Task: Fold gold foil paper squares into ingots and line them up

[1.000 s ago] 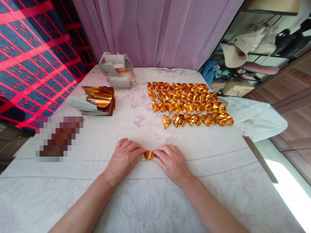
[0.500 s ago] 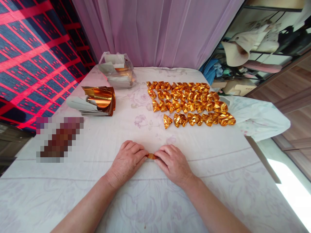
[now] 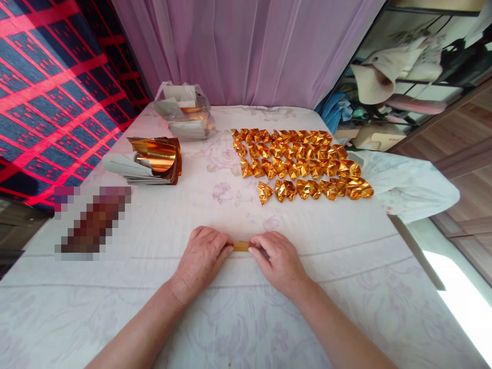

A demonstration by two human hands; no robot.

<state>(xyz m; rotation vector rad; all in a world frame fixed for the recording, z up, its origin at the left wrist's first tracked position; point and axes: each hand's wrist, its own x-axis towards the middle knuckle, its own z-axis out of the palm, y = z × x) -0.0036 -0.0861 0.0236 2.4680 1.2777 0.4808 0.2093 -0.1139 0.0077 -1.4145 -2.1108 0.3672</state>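
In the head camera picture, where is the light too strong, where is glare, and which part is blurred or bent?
Head view: daylight burns out the floor at lower right; the gold foil sheets and folded gold pieces glint; a pixelated block hides something at left; the wide lens bends the shelf and edges; both hands, left hand and right hand, are sharp.

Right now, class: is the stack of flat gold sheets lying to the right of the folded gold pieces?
No: the stack of gold sheets lies left of the folded gold pieces.
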